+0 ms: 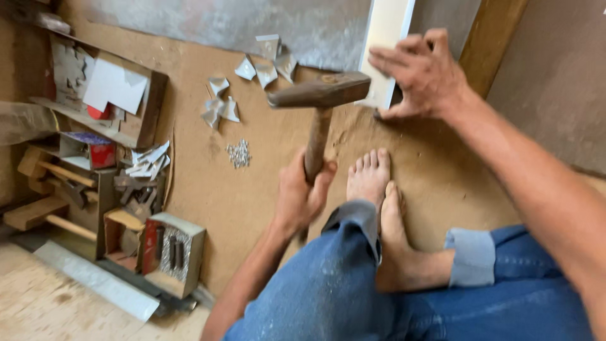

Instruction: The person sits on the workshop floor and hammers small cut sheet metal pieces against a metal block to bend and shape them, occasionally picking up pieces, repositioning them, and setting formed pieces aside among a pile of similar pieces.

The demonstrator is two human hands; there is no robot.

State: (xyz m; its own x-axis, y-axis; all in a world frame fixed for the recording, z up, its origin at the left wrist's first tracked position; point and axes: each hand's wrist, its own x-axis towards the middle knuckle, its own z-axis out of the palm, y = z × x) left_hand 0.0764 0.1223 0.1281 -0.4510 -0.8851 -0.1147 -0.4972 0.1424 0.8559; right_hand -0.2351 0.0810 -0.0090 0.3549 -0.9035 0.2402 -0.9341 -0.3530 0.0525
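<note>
Denim-clad legs (353,297) fill the lower right of the frame, crossed, cuffs rolled, with our bare feet (372,183) resting on the board. We sit on a broad sheet of brown fibreboard (252,183) that takes up the middle of the frame, matte and dusty, scuffed where we work; sitting on it likely keeps it from shifting. Along the upper edge runs a grey mottled wall, with a pale upright strip (386,38) standing against it.

At the left of the frame, shallow wooden trays and boxes (120,95) hold cut card shapes, wooden offcuts and metal scraps, kept within reach.

Our left hand (302,192) is closed tight around the wooden handle of a hammer (319,95), gripped low on the shaft, which gives swing; its blocky, worn steel head hangs raised at centre top. Our right hand (420,72), upper right, is spread, fingertips pressing down on the board beside the pale strip, seemingly steadying something small that we cannot make out.

Bent shiny metal corner pieces (221,107) lie scattered above centre, and a small heap of silvery tacks (239,153) sits below them.
</note>
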